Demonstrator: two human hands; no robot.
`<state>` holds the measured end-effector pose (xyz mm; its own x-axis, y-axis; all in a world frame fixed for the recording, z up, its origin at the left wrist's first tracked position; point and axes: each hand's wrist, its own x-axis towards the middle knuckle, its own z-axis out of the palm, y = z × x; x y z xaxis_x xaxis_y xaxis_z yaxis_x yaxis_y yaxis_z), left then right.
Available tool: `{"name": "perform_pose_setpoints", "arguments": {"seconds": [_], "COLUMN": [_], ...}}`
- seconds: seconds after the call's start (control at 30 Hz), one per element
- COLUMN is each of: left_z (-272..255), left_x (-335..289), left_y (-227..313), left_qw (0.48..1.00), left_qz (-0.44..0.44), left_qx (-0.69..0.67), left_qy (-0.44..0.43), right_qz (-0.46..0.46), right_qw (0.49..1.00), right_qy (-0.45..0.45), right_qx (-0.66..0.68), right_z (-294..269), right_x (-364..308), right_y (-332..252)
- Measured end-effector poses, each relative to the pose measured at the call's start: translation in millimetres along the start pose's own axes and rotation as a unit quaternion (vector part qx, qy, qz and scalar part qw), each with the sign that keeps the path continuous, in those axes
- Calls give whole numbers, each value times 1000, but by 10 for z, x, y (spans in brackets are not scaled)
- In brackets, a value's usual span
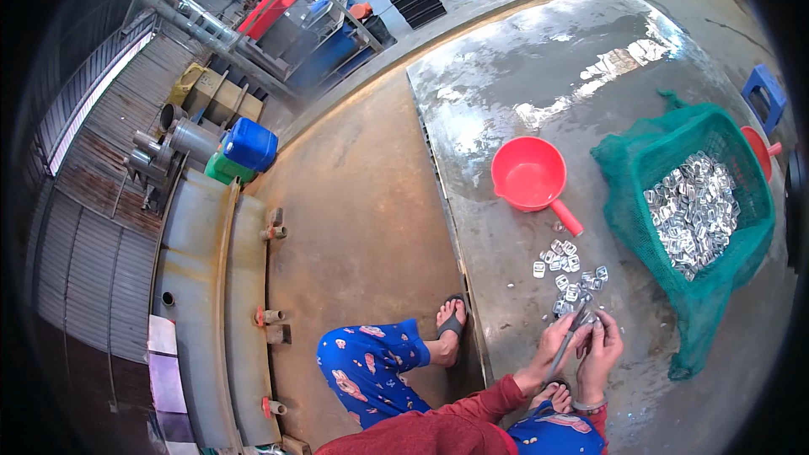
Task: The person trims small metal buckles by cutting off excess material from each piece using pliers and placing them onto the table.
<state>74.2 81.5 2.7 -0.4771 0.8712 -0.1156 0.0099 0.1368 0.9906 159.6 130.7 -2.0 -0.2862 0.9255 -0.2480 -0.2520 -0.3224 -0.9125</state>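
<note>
My left hand is closed around a slim grey rod-like tool, whose upper end reaches toward the other hand. Fingers bent, my right hand pinches a small shiny metal piece against the tool's end; the fingers partly cover it. Just beyond both hands, several loose silver metal pieces, flat and frame-shaped, lie on the wet concrete slab. To the right stands a green basket lined with green netting, holding a heap of similar metal pieces.
A red dipper rests beyond the loose pieces, and another red item sits behind the basket. Farther right is a blue stool. The slab's edge drops to a brown floor; blue and green jugs stand by pipes and tanks.
</note>
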Motion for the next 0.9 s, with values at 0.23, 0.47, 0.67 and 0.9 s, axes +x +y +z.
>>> {"name": "perform_pose_setpoints", "arguments": {"seconds": [0.23,0.47,0.67,0.9], "left_z": [-203,-116,3,21], "left_x": [133,88,92,-43], "left_y": [131,191,139,123], "left_qw": [977,957,949,990], "left_qz": [-43,-79,-56,88], "left_qx": [-206,-278,-309,11], "left_qy": [-31,-5,35,112], "right_qz": [127,110,123,137], "right_qw": [962,960,962,959], "right_qy": [-110,-96,-55,-44], "right_qx": [216,240,237,243], "right_z": [89,132,166,101], "right_x": [127,70,59,-42], "right_y": [-254,-192,-185,-204]}}
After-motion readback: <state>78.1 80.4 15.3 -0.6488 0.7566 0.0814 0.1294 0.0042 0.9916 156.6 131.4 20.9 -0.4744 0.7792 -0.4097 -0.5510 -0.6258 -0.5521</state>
